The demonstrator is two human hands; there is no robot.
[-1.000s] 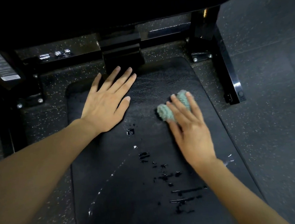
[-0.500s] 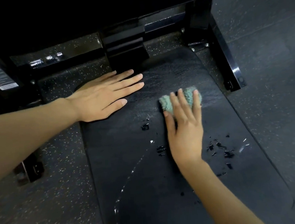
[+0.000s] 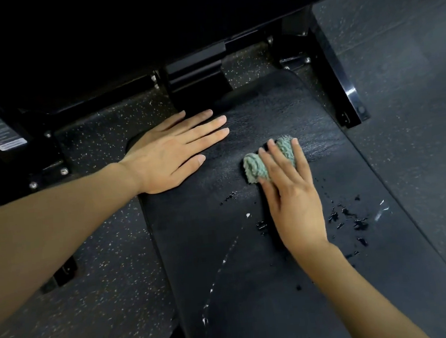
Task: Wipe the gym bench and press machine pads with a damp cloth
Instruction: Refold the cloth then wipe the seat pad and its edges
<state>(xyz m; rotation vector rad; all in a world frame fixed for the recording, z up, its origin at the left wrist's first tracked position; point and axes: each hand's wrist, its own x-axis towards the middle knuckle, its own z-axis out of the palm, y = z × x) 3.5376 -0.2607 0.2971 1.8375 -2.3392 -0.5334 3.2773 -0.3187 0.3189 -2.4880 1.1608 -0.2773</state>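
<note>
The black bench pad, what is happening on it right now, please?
A person is wiping the bench pad with a bunched green cloth. The right hand presses the cloth onto the far part of the pad, with the fingers laid straight over it. The left hand lies flat on the pad's far left corner and holds nothing. Some water drops sit on the pad beside the right wrist, not yet wiped.
</note>
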